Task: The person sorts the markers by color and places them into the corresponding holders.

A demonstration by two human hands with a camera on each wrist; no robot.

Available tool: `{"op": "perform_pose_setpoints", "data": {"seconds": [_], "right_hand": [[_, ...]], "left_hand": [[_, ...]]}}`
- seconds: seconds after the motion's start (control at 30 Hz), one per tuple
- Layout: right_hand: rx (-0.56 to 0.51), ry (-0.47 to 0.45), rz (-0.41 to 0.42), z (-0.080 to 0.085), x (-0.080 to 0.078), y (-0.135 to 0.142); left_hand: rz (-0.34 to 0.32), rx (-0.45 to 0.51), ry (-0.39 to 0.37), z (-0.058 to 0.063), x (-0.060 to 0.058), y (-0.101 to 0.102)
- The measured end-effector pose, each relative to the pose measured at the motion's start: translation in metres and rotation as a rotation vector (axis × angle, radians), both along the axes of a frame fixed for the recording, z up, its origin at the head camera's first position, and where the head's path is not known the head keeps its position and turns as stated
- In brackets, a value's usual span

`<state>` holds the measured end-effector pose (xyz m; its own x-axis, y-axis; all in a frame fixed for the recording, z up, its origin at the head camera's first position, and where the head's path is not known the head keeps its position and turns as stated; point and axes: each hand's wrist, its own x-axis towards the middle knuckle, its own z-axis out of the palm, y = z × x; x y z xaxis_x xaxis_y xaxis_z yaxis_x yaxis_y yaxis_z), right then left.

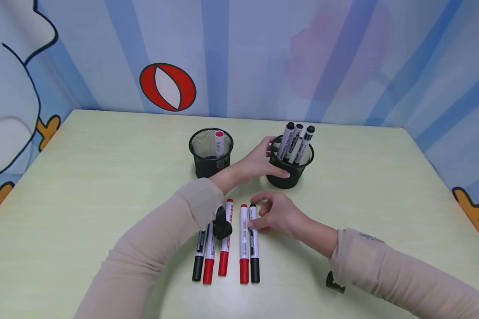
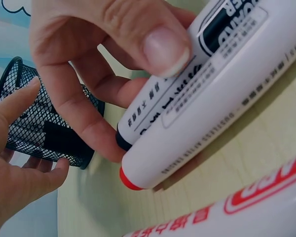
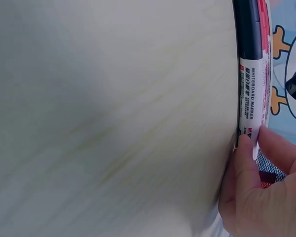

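My left hand (image 1: pixel 259 161) grips the side of a black mesh pen cup (image 1: pixel 297 177), its thumb across the near wall. Three black-capped markers (image 1: pixel 289 133) stand in that cup. Closer to me, my right hand (image 1: pixel 279 215) pinches the upper part of a white whiteboard marker with a black cap (image 1: pixel 254 248). In the right wrist view, thumb and fingers lie on either side of this black marker (image 3: pixel 250 94). A red-capped marker (image 1: pixel 244 239) lies right beside it, their barrels side by side in the left wrist view.
A second mesh cup (image 1: pixel 200 167) stands at the left with one red marker (image 1: pixel 219 141) inside. Left of the pinched marker lie two more red markers (image 1: pixel 224 261) and a black one (image 1: pixel 198 261), partly behind my left sleeve (image 1: pixel 163 230). A printed wall (image 1: pixel 255 57) borders the table's far edge.
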<state>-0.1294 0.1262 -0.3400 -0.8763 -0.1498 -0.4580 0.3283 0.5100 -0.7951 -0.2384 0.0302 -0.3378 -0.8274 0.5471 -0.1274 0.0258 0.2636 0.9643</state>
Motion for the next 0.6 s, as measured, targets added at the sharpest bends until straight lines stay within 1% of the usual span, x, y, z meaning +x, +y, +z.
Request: {"op": "perform_pose_setpoints", "data": {"seconds": [0.23,0.43,0.6], "right_hand": [[-0.001,-0.016,0.006,0.0009,-0.0009,0.0025],[0.008,-0.048,-0.013,0.0041,0.0005,-0.0001],[0.017,-0.052,0.007,0.0056,0.0024,-0.0014]], "left_hand": [[-0.013,0.004,0.000,0.0026,0.0004,0.0002],[-0.015,0.010,0.001,0.0034,-0.0003,-0.0007],[-0.010,0.000,-0.005,0.0025,-0.0004,-0.0015]]}}
